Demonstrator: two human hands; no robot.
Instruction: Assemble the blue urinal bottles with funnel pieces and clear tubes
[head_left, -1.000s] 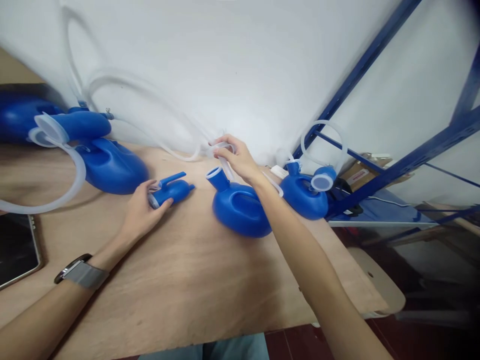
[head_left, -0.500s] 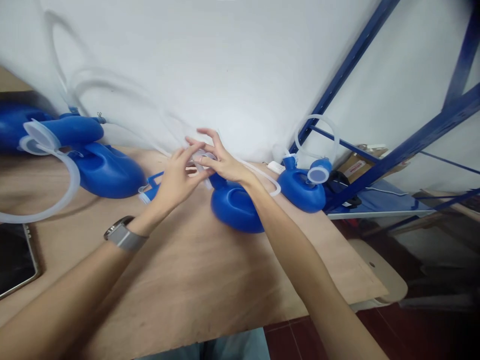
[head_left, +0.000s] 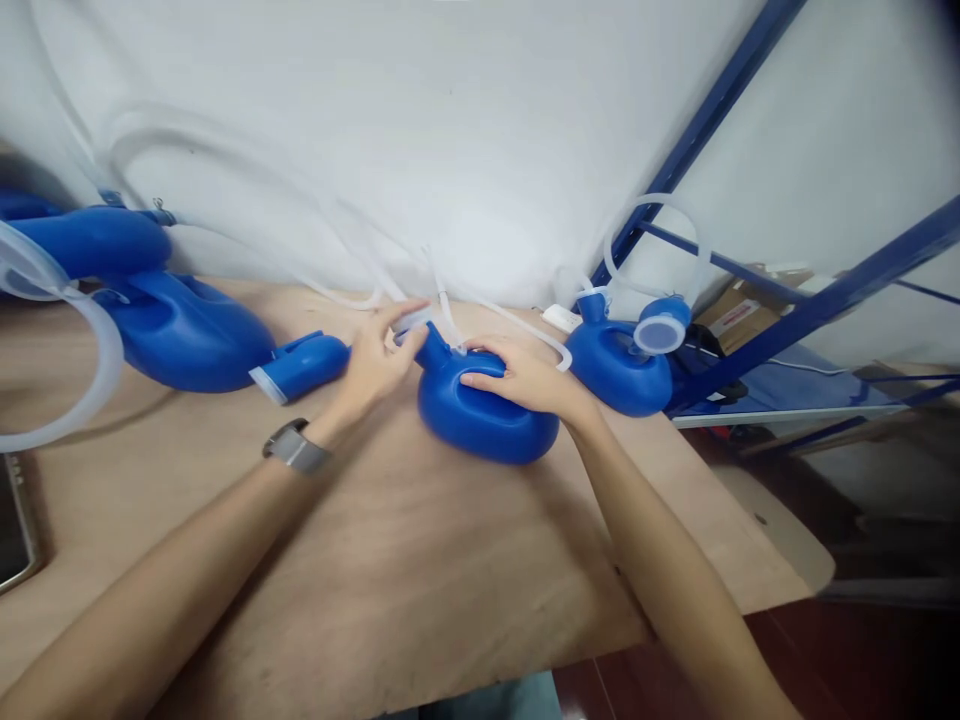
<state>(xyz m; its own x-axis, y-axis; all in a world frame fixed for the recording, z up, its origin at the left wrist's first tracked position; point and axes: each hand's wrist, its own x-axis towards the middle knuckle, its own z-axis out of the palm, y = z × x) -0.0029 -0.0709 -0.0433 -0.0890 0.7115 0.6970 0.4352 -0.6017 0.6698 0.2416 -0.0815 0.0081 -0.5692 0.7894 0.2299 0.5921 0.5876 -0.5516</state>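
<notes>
A blue plastic urinal bottle (head_left: 487, 430) lies on the wooden table in front of me. My right hand (head_left: 517, 375) is closed over its handle, with the thumb across the near side. At the bottle's neck, my left hand (head_left: 386, 355) has thumb and fingers curled round a translucent white cap (head_left: 412, 320). Whether the cap sits on the mouth is hard to tell, as my fingers cover part of it. A clear tube (head_left: 444, 305) rises by the neck. Left of my left hand lies a short blue cup-shaped piece (head_left: 304, 367) with a pale rim.
Another blue bottle (head_left: 619, 375) with a looped tube stands right, by a blue metal rack (head_left: 712, 140). More blue bottles (head_left: 191, 330) and long clear tubes crowd the left. A dark-screened device (head_left: 13, 525) lies at the left edge of the wooden table (head_left: 420, 580).
My right hand has moved from the bottle's neck down to its handle. My left hand stays at the neck, round the cap. The view has shifted slightly, uncovering the blue cup-shaped piece.
</notes>
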